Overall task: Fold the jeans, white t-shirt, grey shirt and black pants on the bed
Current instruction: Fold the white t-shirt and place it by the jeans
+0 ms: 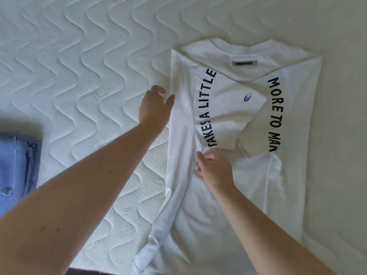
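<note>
The right hand (215, 167) pinches the white t-shirt (228, 195), the left hand (155, 108) grips its edge; they should smooth the side fold flat.

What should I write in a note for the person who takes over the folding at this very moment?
Left hand: fingers curled on the left folded edge of the white t-shirt, a light grip.
Right hand: pinches the shirt's cloth near its middle.
White t-shirt: flat on the bed, both sides and sleeves folded inward; its lower part is bunched at the near edge.
Jeans: folded, at the left edge of the view.
Done: jeans; side folds of the t-shirt.
Left: fold the t-shirt up lengthwise. The grey shirt and black pants are not in view.
</note>
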Motion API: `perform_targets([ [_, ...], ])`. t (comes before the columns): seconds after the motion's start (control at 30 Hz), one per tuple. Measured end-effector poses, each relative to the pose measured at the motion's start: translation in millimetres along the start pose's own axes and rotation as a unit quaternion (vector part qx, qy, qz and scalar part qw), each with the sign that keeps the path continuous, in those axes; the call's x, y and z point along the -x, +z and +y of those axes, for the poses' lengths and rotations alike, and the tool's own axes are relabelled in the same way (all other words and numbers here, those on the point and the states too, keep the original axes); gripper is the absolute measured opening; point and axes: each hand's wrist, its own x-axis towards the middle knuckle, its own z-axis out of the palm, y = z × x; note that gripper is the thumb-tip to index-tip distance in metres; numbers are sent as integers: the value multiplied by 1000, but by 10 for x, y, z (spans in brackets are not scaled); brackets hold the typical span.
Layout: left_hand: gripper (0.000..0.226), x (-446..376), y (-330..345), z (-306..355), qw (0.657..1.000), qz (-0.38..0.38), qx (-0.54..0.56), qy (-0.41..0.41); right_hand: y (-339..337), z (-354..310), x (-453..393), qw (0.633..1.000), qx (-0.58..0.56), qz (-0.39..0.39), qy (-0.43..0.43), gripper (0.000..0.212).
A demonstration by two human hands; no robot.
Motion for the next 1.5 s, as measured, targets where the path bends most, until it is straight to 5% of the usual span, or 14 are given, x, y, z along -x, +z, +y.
perform_targets([
  [0.17, 20, 709, 78, -394, 988, -123, 37, -90, 191, -45, 45, 1000, 15, 1, 9, 41],
  [0.4, 17, 1241, 100, -767, 957, -216, 85, -173, 379, 130, 344, 995, -9, -97, 26, 27],
  [0.73, 26, 1623, 126, -879, 967, -209, 82, -123, 496, 718, 777, 964, -170, -171, 110, 29],
  [0.9, 28, 1789, 140, -855, 944, -236, 129, -192, 420, 915, 916, 971, -183, -120, 97, 32],
  [1.07, 39, 1932, 155, -929, 909, -287, 205, -221, 430, 1021, 1045, 942, -244, -221, 67, 34],
  [1.2, 31, 1997, 183, -1006, 922, -233, 221, -217, 407, 1101, 1103, 917, -296, -247, 104, 41],
  [1.37, 29, 2061, 200, -985, 926, -203, 225, -224, 345, 1188, 1156, 930, -260, -233, 113, 37],
  [1.5, 38, 2255, 192, -1020, 883, -271, 286, -256, 249, 1258, 1190, 930, -216, -276, 112, 47],
])
